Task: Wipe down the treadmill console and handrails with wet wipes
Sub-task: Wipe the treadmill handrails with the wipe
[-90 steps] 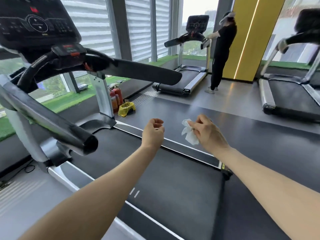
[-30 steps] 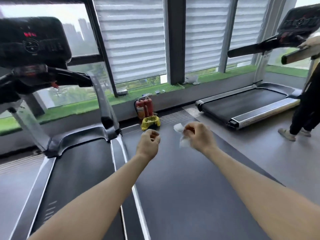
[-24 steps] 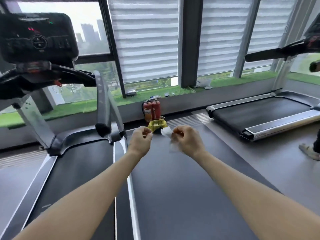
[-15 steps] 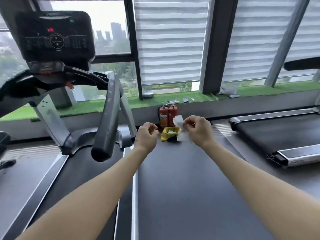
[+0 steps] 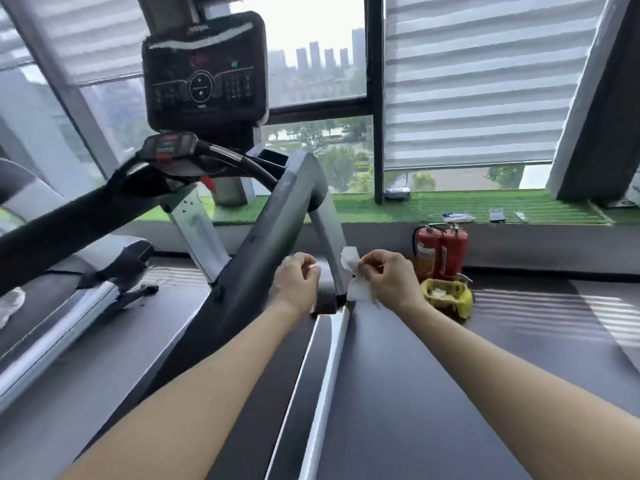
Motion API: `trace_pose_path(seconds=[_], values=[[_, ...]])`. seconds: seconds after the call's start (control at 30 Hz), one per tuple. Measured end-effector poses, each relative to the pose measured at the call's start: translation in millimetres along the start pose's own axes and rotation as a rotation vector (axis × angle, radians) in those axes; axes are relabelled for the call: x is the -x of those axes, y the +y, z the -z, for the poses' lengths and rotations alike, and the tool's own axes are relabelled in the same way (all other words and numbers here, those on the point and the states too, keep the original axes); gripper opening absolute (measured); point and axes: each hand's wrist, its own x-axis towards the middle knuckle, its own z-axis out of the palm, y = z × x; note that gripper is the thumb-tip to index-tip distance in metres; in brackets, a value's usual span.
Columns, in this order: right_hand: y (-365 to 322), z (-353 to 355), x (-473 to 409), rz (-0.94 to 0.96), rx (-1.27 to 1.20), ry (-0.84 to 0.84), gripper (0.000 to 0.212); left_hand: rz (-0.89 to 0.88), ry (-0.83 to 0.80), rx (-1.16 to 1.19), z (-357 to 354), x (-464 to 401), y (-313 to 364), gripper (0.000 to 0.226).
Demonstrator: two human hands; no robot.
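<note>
Holding a white wet wipe [image 5: 353,277], the right hand [image 5: 388,282] has its fingers and thumb curled round the crumpled sheet. One corner sticks up above the fingers and the rest hangs down below them. The left hand [image 5: 298,284] is just beside it, fingers curled in. Something pale shows at its fingertips, but I cannot tell if it pinches a bit of the wipe or nothing at all.

Both hands are out in front, at about the same height — it looks like the person is getting the wipe ready, maybe pulling it open, before rubbing anything.

Close to the hands on the left is the right handrail [image 5: 270,244], the near one. It is a long grey bar, and its long line runs from low and near the person up and away toward the console [image 5: 204,72]. The console stands high, with its dark face turned toward the person. The other handrail [image 5: 69,223] is black and stretches out to the left. No wipe touches them yet, so I think the wiping has not started here.
</note>
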Motion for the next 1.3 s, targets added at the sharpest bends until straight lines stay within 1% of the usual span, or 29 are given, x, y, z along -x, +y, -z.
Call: trace_pose_path(seconds=[0.07, 0.13, 0.3, 0.43, 0.6, 0.7, 0.83, 0.93, 1.0, 1.13, 1.2, 1.23, 1.3], values=[[2.6, 0.2, -49.6, 0.04, -0.001, -0.011, 0.016, 0.019, 0.067, -0.031, -0.5, -31.3, 4.3, 0.021], [5.0, -11.1, -93.0, 0.023, -0.026, 0.01, 0.016, 0.057, 0.111, -0.053, 2.2, -57.5, 0.8, 0.024], [6.3, -82.6, -160.9, -0.005, -0.106, -0.03, 0.018, 0.089, 0.151, -0.177, 15.2, -108.6, -28.1, 0.028], [6.6, -129.1, -200.2, -0.01, -0.21, -0.042, 0.016, 0.071, 0.145, -0.292, 17.8, -164.4, -48.9, 0.032], [10.8, -155.6, -265.3, -0.061, -0.235, 0.001, 0.014, 0.026, 0.116, -0.282, 8.8, -237.6, -49.6, 0.035], [13.0, -166.6, -298.9, -0.044, -0.209, 0.043, 0.016, 0.002, 0.1, -0.291, -0.8, -277.2, -50.8, 0.034], [16.6, -196.7, -298.4, 0.089, -0.182, -0.027, 0.016, -0.008, 0.077, -0.371, -15.8, -305.0, -53.6, 0.036], [21.2, -216.4, -289.9, 0.145, -0.254, -0.028, 0.011, -0.023, 0.089, -0.395, -22.7, -326.3, -56.1, 0.038], [26.9, -220.7, -305.2, 0.138, -0.325, -0.035, 0.01, -0.012, 0.112, -0.405, -29.7, -335.9, -58.5, 0.037], [39.1, -217.9, -380.3, 0.029, -0.446, -0.1, 0.01, 0.011, 0.128, -0.489, -42.2, -337.3, -63.5, 0.035], [45.3, -217.9, -417.3, -0.032, -0.45, -0.122, 0.014, 0.003, 0.135, -0.532, -41.8, -332.6, -66.3, 0.038], [48.7, -219.2, -428.9, -0.046, -0.451, -0.124, 0.015, 0.002, 0.143, -0.55, -42.4, -331.5, -66.3, 0.038], [49.4, -223.3, -425.5, -0.026, -0.473, -0.107, 0.011, -0.004, 0.158, -0.562, -41.8, -331.3, -65.9, 0.039]])
